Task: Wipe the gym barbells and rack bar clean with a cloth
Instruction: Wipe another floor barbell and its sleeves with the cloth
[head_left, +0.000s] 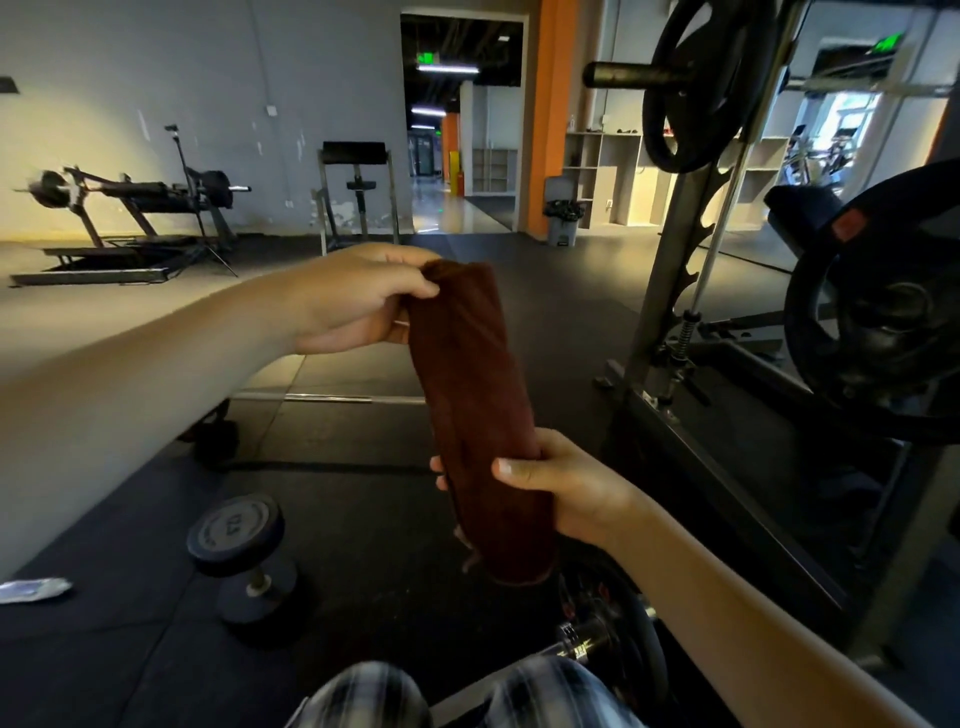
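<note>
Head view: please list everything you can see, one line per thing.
Dark brown folded cloth: one, brown, held mid-frame between both hands.
Black round-headed dumbbell: one, black, floor lower left.
Silver barbell bar: one, silver, floor, left of cloth.
Black weight plates: two, black, right, at the rack.
Grey steel rack upright: one, grey, right of centre.
Orange pillar: one, orange, rear centre.
Grey waste bin: one, grey, beside the pillar.
Left hand: one, pinches cloth's top end.
Right hand: one, grips cloth's lower part.
</note>
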